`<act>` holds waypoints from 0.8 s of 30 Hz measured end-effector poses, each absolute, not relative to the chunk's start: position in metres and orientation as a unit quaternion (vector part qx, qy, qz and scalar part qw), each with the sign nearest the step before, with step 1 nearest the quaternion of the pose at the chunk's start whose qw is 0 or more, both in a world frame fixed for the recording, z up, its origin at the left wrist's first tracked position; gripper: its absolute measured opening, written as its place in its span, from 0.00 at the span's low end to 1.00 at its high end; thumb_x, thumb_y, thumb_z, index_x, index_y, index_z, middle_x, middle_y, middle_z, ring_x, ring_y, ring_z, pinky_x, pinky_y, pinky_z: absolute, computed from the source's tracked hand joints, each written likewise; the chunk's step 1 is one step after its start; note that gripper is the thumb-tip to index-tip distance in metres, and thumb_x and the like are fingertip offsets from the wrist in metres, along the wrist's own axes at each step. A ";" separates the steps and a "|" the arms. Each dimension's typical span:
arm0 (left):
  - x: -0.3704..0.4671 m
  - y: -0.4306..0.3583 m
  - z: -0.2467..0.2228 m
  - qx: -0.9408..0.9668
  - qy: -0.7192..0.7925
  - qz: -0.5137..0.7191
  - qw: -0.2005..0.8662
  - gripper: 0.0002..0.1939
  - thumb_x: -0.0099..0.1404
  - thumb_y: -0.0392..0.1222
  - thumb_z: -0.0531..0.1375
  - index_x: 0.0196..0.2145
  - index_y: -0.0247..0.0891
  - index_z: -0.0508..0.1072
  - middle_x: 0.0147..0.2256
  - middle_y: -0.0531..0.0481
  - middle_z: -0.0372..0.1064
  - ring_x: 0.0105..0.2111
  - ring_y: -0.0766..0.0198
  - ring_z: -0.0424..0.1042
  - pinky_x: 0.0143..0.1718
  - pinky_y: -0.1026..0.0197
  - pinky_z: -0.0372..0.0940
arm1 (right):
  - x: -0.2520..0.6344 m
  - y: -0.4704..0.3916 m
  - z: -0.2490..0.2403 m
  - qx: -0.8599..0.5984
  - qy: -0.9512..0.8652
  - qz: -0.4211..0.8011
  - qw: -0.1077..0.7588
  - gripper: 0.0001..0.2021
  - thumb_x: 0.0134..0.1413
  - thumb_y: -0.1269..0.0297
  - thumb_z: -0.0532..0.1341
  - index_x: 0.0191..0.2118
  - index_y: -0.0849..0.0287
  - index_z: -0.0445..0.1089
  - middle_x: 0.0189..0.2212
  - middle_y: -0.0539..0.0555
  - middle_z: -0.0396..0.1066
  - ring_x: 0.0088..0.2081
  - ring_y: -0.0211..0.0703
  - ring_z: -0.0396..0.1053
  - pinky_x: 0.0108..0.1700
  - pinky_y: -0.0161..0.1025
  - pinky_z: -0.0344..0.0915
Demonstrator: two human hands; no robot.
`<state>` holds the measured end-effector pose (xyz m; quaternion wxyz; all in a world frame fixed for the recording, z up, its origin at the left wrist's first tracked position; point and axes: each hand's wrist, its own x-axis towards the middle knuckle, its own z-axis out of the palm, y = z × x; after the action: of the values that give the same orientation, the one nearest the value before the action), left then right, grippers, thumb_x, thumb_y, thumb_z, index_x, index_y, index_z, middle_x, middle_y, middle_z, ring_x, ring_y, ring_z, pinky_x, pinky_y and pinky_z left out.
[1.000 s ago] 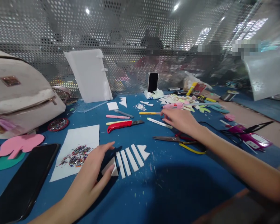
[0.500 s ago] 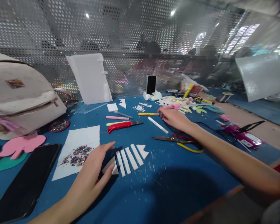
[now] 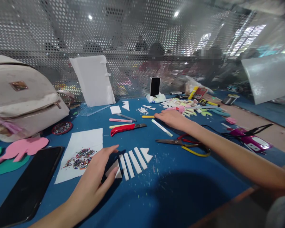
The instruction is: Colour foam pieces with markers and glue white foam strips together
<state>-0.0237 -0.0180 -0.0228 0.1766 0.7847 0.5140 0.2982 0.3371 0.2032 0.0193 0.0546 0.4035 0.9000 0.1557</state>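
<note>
My left hand lies low at the left, fingers stretched and thumb apart. Its thumb rests by a white foam piece, partly hidden under the hand. Right of it, several white foam strips lie side by side, ending in a notched piece. My right hand reaches across, its fingers closed round the right end of a yellow marker flat on the table. Nearby are a white marker with a green tip, a pink marker, and a red utility knife with its blade out.
Scissors lie under my right forearm. On the left are a phone, paper with glittery bits, pink foam and a white backpack. Foam scraps and an upright phone stand farther back. A purple glue gun lies right.
My right hand has moved left along the yellow marker and now covers its right end. My left hand and the foam strips have stayed in place.
</note>
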 end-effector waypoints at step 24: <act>-0.024 -0.019 -0.020 0.789 0.504 0.292 0.194 0.24 0.78 0.47 0.48 0.68 0.55 0.50 0.64 0.46 0.59 0.64 0.51 0.60 0.63 0.42 0.61 | 0.338 0.175 0.073 0.458 0.862 0.211 0.042 0.13 0.61 0.78 0.53 0.46 0.61 0.71 0.35 0.62 0.74 0.39 0.51 0.68 0.42 0.45 0.55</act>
<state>-0.0245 -0.0190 -0.0203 0.1943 0.7893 0.5038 0.2924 0.3383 0.1747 0.0733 0.0424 0.4579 0.8625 0.2113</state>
